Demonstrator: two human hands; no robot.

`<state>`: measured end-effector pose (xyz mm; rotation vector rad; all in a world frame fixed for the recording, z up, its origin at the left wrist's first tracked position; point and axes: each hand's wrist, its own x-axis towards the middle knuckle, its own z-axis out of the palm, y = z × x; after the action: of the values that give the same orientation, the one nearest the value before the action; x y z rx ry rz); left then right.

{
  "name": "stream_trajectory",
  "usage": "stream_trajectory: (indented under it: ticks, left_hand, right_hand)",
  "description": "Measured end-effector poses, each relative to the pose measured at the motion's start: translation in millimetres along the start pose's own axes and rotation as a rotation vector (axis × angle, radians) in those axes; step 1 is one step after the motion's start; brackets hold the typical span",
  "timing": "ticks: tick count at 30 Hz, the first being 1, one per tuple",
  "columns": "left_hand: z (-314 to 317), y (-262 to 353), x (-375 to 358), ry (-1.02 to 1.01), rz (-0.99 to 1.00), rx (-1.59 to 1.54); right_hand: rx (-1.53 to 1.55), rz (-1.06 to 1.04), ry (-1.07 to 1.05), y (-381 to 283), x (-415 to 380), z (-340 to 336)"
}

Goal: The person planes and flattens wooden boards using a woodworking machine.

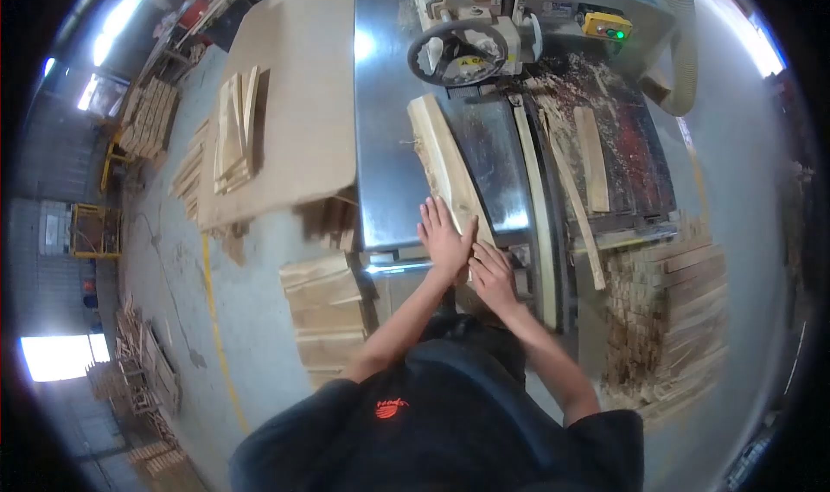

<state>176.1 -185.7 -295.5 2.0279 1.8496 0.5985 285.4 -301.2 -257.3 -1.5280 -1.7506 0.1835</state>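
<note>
A pale wooden board [445,159] with one rough, barky edge lies at a slant on the shiny metal machine table [389,146]. Flat on the board's near left part rests my left hand [444,243], its fingers stretched out and slightly apart. My right hand [493,277] is at the board's near end, the fingers bent over its edge; the thumb side is partly hidden. Both hands are close together, almost touching. Beyond the board's far end stands a black handwheel [458,53] on the saw machine.
Right of the board runs a long fence rail [538,207]. Offcut strips [591,159] and sawdust lie past it. A yellow switch box [607,27] glows green. Board stacks stand at the right [670,319] and left [324,310]; more boards [235,133] lie on a brown side table [303,94].
</note>
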Motion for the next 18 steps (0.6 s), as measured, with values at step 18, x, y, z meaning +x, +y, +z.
stream_trajectory:
  ticks: [18]
  left_hand:
    - [41,106,92,-0.011,0.018,0.031]
  right_hand:
    - [-0.268,0.602,-0.253,3,20,-4]
